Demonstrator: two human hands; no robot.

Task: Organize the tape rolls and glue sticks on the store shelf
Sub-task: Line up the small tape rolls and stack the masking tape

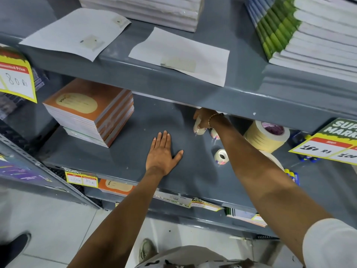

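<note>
My right hand (pixel 205 117) reaches deep under the upper shelf and grips a small clear tape roll (pixel 199 128) on the grey middle shelf (pixel 135 144). Another small roll (pixel 214 134) stands just right of it, partly behind my wrist. A third small clear roll (pixel 221 156) lies nearer the front. A stack of wide beige masking tape (pixel 266 135) sits to the right of my forearm. Blue glue sticks (pixel 292 176) lie at the right behind my arm, partly hidden. My left hand (pixel 162 152) rests flat on the bare shelf, fingers spread, holding nothing.
A pile of orange notebooks (pixel 90 111) fills the shelf's left side. The upper shelf (pixel 193 88) overhangs and carries loose white sheets (pixel 179 55) and stacked books (pixel 309 31). Yellow price tags (pixel 326 147) hang at the right and left (pixel 16 78) edges.
</note>
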